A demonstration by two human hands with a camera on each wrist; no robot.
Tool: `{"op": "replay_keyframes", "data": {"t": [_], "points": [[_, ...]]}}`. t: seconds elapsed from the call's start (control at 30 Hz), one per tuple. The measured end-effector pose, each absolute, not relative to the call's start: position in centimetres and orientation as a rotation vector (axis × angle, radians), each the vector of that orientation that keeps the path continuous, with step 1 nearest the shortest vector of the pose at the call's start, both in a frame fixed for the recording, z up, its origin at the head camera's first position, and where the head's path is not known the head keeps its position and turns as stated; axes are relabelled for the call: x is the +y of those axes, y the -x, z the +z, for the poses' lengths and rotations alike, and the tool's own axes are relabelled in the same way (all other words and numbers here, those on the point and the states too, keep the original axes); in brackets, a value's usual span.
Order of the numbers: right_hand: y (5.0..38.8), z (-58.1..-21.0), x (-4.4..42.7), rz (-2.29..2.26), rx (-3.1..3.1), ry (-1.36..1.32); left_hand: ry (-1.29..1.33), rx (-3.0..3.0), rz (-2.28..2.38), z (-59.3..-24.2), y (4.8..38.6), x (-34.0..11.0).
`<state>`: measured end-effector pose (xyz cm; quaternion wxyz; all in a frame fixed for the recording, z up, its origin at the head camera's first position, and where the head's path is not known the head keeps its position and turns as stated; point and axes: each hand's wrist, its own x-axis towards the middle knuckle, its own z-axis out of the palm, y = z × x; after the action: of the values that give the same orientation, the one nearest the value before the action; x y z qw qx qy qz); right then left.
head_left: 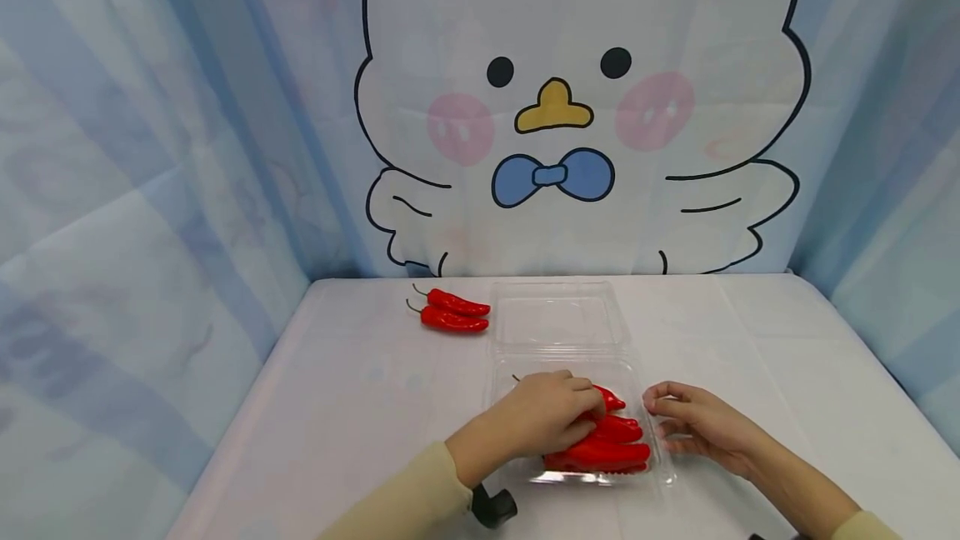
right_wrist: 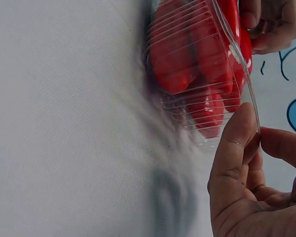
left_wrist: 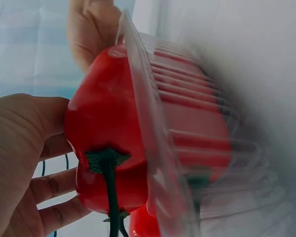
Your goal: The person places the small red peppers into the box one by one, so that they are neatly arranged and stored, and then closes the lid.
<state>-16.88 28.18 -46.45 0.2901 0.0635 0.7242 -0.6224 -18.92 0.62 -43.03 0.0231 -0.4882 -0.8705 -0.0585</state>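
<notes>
Left grip (head_left: 547, 411) curls round a red chili pepper (left_wrist: 106, 103) among several already inside the clear clamshell (left_wrist: 150, 108) beneath it; right grip (head_left: 701, 423) pinches the clamshell's rim. Work looks partway: two loose chilies (head_left: 453, 322) lie beyond the left grip on the table (head_left: 360, 407); the lid (head_left: 555, 315) is open.

White-covered table (head_left: 360, 407); behind it, backdrop (head_left: 330, 90) printed with white cartoon bird (head_left: 558, 40), blue bow tie (head_left: 550, 176); flanking it, blue-patterned curtains (head_left: 135, 273).
</notes>
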Motion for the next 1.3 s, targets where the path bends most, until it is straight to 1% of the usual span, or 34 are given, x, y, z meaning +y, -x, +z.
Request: {"op": "replay_keyframes", "data": {"t": [0.47, 1.3], "points": [[16.9, -46.4, 28.2, -1.668, 1.926, -0.156, 1.483, -2.705, -0.265, -43.1, 19.1, 0.3], [17.1, -46.4, 28.2, -1.654, 1.93, -0.155, 1.407, -2.737, -0.27, -43.0, 19.6, -0.8]]}}
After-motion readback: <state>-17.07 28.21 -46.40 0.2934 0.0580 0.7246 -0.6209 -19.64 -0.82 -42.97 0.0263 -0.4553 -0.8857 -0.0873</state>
